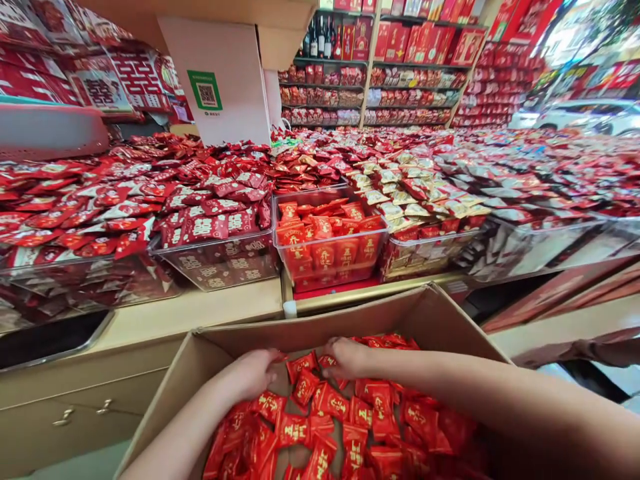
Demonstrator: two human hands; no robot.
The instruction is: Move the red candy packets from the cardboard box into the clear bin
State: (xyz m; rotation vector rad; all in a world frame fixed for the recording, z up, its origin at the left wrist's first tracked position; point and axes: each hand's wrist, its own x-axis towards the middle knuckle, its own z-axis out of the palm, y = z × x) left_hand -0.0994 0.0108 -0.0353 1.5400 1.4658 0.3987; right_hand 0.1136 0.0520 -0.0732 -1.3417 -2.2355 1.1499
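Red, gold-lettered, pillow-shaped wrapped packet (301,365) lies between left grip (254,374) and right grip (346,358), near both, long axis roughly crosswise, inside brown cardboard box (310,332). Left: apart, nothing visibly held; right: cannot tell.

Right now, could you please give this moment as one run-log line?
left grip: inside cardboard box, near red packets; right grip: among red packets, hold unclear; clear bin: beyond box, holding red packets

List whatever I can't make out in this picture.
In the head view:
Whether the right hand grips any red packets: hidden by the hand itself.
The near side of the cardboard box: cut off by the bottom edge.
Fine print on the green sign: too small.
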